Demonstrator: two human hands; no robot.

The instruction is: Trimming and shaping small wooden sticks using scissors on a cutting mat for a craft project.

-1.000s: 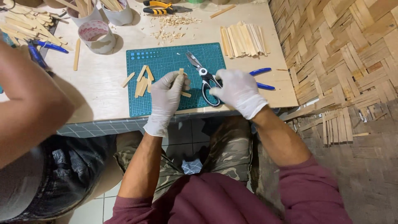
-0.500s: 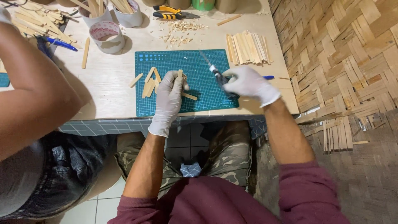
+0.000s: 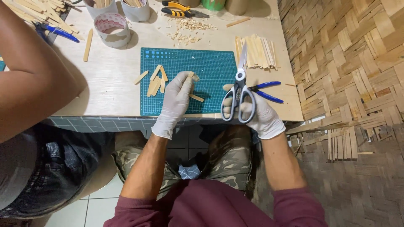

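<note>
Both my hands wear white gloves. My left hand rests on the teal cutting mat and pinches a short wooden stick upright between its fingertips. My right hand grips grey-handled scissors by the handles, blades closed and pointing away from me, over the mat's right edge. Cut stick pieces lie on the mat left of my left hand. One more piece lies beside my left thumb.
Another person's arm reaches over the table's left side. Blue-handled pliers lie behind the scissors, a stack of long sticks beyond them. Tape rolls, yellow pliers and wood chips sit further back. A woven bamboo wall stands on the right.
My right hand picked the scissors up off the mat and turned them so the blades point away. My left hand stayed on the mat with the stick.
</note>
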